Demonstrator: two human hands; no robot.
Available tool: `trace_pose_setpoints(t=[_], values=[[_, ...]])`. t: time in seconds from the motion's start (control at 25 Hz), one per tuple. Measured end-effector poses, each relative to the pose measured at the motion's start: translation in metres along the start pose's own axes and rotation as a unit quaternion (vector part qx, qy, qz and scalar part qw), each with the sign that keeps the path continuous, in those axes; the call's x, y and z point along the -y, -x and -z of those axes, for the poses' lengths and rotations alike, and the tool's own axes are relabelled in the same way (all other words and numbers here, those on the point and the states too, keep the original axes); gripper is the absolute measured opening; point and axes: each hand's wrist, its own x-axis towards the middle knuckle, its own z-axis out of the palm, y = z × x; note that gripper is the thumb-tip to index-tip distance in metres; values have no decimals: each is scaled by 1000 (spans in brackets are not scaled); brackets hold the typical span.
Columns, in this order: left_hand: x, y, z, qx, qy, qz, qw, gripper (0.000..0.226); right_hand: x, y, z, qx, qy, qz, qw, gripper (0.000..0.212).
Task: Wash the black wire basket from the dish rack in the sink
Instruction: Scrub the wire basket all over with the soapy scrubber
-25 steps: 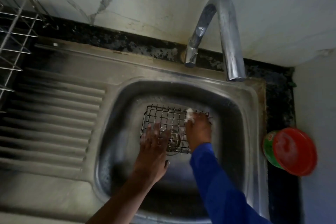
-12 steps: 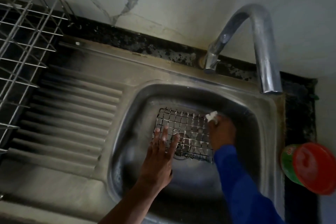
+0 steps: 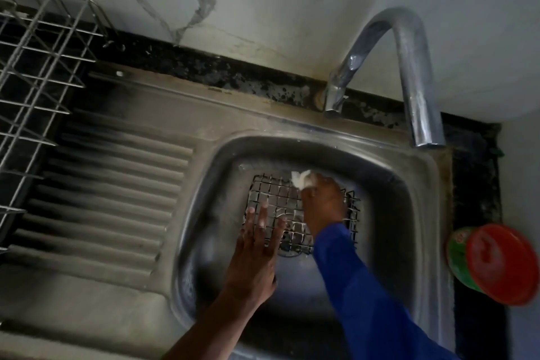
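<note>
Down in the sink bowl, the left hand (image 3: 257, 245) lies flat with fingers straight and slightly spread, its fingertips pressing on the near-left part of the black wire basket (image 3: 274, 199) to pin it. The right hand (image 3: 323, 204), in a blue sleeve (image 3: 365, 286), has its fingers curled round a small white scrubbing wad (image 3: 301, 178), rubbing it on the basket's far edge.

Half a second ago that wad sat at the basket's far right corner – now it is about midway along the far edge, while the left hand has kept its place. That reads as back-and-forth scrubbing strokes, so the wash is probably mid-way, with rinsing not yet done.

The basket lies flat on the bottom of the sink (image 3: 394, 213), over the drain. No water shows at the faucet (image 3: 415, 73) above. To the left lie the ribbed draining board (image 3: 111, 193) and the wire dish rack (image 3: 38, 67); on the dark surface to the right stands a green tub with a red lid (image 3: 502, 263).
</note>
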Motion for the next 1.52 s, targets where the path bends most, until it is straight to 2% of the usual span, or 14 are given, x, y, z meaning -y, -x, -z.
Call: trace_pose_setpoints(t=[0.08,0.16,0.32,0.4,0.52,0.6,0.68,0.76,0.84,1.0,1.16,1.32,1.4,1.52], values=[[2,1,-3,-19,10,2,1000,118,-18,1,-1,-8,18,-22,1000,20],[1,2,-2,-14,20,7,1000,116,-12,4,-7,30,13,-5,999,18],[3,0,0,-6,17,3,1000,107,23,9,-29,-5,-32,45,998,9],[4,0,-3,-18,28,1,999,104,22,-4,-27,-24,-42,48,998,16],[6,1,-4,-18,39,1,999,105,10,-24,-11,4,-13,13,1000,25],[4,1,-4,-11,27,6,1000,105,17,-18,-11,0,-12,58,998,27],[5,0,-5,6,12,1,1000,102,35,-2,-24,66,1,152,986,31],[6,-1,-3,17,6,1,1000,101,44,-9,-35,100,-15,154,983,27],[6,-1,-2,8,14,-2,1000,101,48,-23,-39,82,9,146,986,24],[6,1,-2,17,4,-4,1000,105,47,-3,-38,112,21,237,965,17],[6,0,-1,-10,31,-7,999,103,51,-40,-38,78,15,121,989,17],[10,-4,-17,-60,15,-24,998,114,45,-15,-40,136,64,184,971,25],[11,-6,-21,-82,12,-25,996,124,51,-28,-40,171,71,146,972,19],[12,-5,-24,-72,12,-31,997,118,71,-64,-37,246,80,46,965,26]])
